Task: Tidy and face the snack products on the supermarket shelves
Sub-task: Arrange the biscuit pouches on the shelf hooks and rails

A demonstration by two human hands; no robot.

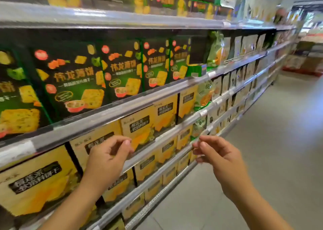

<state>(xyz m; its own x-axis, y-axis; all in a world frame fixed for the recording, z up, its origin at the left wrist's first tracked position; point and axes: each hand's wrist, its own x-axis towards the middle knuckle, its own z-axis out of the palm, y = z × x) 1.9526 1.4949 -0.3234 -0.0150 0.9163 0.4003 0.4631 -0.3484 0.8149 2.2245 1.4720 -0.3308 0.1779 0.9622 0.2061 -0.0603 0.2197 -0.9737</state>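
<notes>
Yellow cracker boxes stand in rows on the lower shelves, faces outward. Dark green cracker boxes fill the shelf above them. One green box lies flat at the right end of that row. My left hand hovers in front of the yellow boxes at the shelf rail, fingers loosely curled and holding nothing. My right hand floats farther right, off the shelf edge, fingers loosely curled and empty. Neither hand touches a box.
Green and pale snack bags hang and stand farther along the shelves to the right. The aisle floor runs along the right side. Stacked goods sit at the far end of the aisle.
</notes>
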